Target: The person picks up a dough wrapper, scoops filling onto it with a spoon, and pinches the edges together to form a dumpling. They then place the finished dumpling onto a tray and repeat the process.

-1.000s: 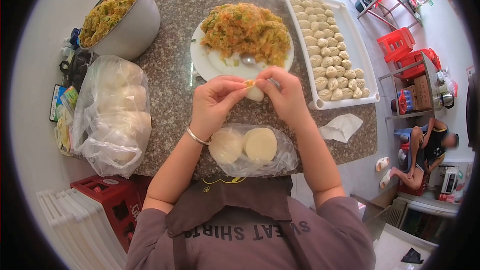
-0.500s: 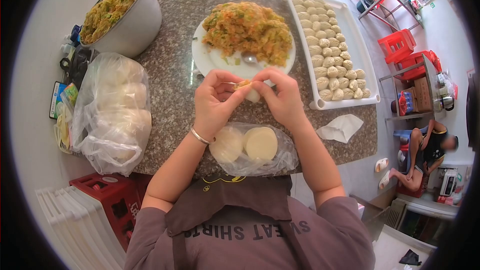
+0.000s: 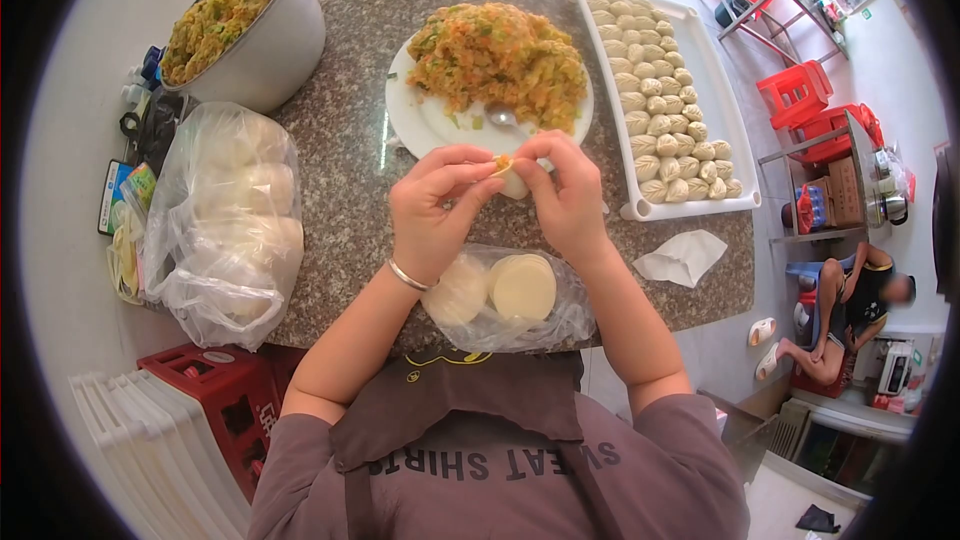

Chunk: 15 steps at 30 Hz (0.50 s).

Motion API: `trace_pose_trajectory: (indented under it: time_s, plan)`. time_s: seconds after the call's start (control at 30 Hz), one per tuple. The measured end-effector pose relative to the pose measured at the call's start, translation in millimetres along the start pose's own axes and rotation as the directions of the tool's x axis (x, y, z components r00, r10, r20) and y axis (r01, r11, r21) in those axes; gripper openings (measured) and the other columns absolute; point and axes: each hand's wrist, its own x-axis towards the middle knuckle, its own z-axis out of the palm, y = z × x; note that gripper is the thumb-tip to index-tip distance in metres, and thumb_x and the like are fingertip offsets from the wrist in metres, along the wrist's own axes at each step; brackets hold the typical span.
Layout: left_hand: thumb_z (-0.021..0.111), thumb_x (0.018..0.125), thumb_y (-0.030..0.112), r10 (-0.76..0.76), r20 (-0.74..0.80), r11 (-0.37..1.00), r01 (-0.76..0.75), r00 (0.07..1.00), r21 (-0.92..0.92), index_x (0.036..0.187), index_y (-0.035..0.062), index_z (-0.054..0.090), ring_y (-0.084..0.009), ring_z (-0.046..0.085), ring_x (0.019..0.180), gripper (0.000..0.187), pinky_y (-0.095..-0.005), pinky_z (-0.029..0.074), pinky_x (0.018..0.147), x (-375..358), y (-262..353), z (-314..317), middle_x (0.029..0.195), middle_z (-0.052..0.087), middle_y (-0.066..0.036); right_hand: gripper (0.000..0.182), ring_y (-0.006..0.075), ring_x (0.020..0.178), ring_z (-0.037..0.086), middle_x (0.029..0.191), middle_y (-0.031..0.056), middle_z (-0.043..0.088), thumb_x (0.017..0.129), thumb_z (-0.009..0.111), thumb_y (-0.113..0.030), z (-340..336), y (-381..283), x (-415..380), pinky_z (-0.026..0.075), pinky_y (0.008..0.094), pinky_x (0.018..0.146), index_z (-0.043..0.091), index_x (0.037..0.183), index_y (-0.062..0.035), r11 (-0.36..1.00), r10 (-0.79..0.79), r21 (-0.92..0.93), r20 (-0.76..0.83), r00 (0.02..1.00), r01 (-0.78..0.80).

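Note:
Between my two hands is a dumpling [image 3: 513,183], its pale wrapper partly folded and orange filling showing at the top. My left hand [image 3: 437,202] pinches its left edge with thumb and fingers. On the other edge, my right hand [image 3: 560,190] grips with thumb and forefinger. Just beyond them stands a white plate [image 3: 410,120] heaped with orange-green filling [image 3: 500,60], a metal spoon [image 3: 500,114] resting at the near side. Close to my forearms, round wrappers [image 3: 523,287] lie stacked on a clear plastic bag [image 3: 480,335].
At the right, a white tray [image 3: 715,80] holds rows of pleated dumplings [image 3: 660,105]. A crumpled tissue [image 3: 682,257] lies below it. On the left are a metal pot [image 3: 275,50] of filling and a bag of wrappers [image 3: 235,230]. A person [image 3: 850,310] sits at far right.
Both hands have shifted slightly, still pinching the dumpling. The right fingers have come nearer the wrapper's top edge, and the spoon that was by them now shows only on the plate.

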Motion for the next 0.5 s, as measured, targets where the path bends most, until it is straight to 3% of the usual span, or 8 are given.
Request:
trace_pose_trajectory:
  time_s: [0.07, 0.17, 0.27, 0.4, 0.47, 0.5]
  plan:
    - [0.067, 0.082, -0.002, -0.015, 0.051, 1.0, 0.014, 0.999, 0.015, 0.095, -0.0031, 0.066, -0.0145, 0.062, 0.092, 0.014, -0.023, 0.055, 0.076, 0, -7, -2, 0.107, 0.059, -0.011, 0.008, 0.0269, 0.073, 0.059, 0.08, 0.0122, 0.058, 0.085, 0.062, -0.005, -1, 3, 1, 0.047, 0.0329, 0.064, 0.056, 0.084, 0.0009, 0.994, -0.087, -0.069, 0.019, 0.996, 0.088]
    - [0.066, 0.083, -0.001, -0.062, 0.093, 0.997, 0.057, 0.994, 0.055, 0.097, -0.003, 0.065, -0.0139, 0.061, 0.09, 0.014, -0.0227, 0.054, 0.075, 1, -9, -5, 0.111, 0.057, -0.011, 0.008, 0.0276, 0.073, 0.058, 0.08, 0.0125, 0.058, 0.085, 0.061, -0.005, -1, 3, 1, 0.046, 0.0337, 0.065, 0.056, 0.084, 0.0009, 0.993, -0.079, -0.082, 0.028, 0.997, 0.081]
    - [0.064, 0.085, 0.001, -0.133, 0.0, 0.99, 0.133, 0.991, -0.052, 0.1, -0.002, 0.065, -0.0142, 0.061, 0.092, 0.015, -0.0228, 0.054, 0.075, 5, 12, 3, 0.114, 0.055, -0.011, 0.008, 0.028, 0.074, 0.057, 0.081, 0.0126, 0.057, 0.085, 0.061, -0.005, -1, 3, 1, 0.046, 0.0345, 0.066, 0.056, 0.084, 0.001, 0.991, -0.088, -0.094, 0.048, 0.995, 0.092]
    - [0.063, 0.087, 0.002, -0.03, 0.089, 0.998, 0.024, 0.996, 0.065, 0.104, -0.0014, 0.064, -0.0141, 0.062, 0.092, 0.018, -0.0226, 0.054, 0.073, 4, -1, -2, 0.115, 0.056, -0.012, 0.008, 0.0285, 0.074, 0.057, 0.082, 0.0128, 0.057, 0.085, 0.061, -0.005, 1, 4, 1, 0.046, 0.0349, 0.067, 0.056, 0.085, 0.0009, 0.988, -0.113, -0.097, 0.058, 0.992, 0.118]
    - [0.063, 0.087, 0.002, -0.145, 0.093, 0.982, 0.155, 0.985, -0.111, 0.106, -0.0025, 0.064, -0.0143, 0.063, 0.09, 0.019, -0.0226, 0.054, 0.073, 4, -5, -1, 0.112, 0.061, -0.013, 0.008, 0.0285, 0.074, 0.057, 0.082, 0.0128, 0.057, 0.085, 0.061, -0.005, 2, 7, 0, 0.046, 0.0344, 0.066, 0.056, 0.085, 0.0008, 0.985, -0.138, -0.104, 0.016, 0.99, 0.139]
    - [0.063, 0.087, 0.002, -0.144, 0.094, 0.982, 0.154, 0.985, -0.112, 0.106, -0.0025, 0.064, -0.0143, 0.063, 0.09, 0.019, -0.0226, 0.054, 0.073, 4, -4, -1, 0.112, 0.061, -0.013, 0.008, 0.0285, 0.074, 0.057, 0.082, 0.0128, 0.057, 0.085, 0.061, -0.005, 2, 7, 0, 0.046, 0.0344, 0.066, 0.056, 0.085, 0.0008, 0.985, -0.138, -0.105, 0.015, 0.99, 0.139]
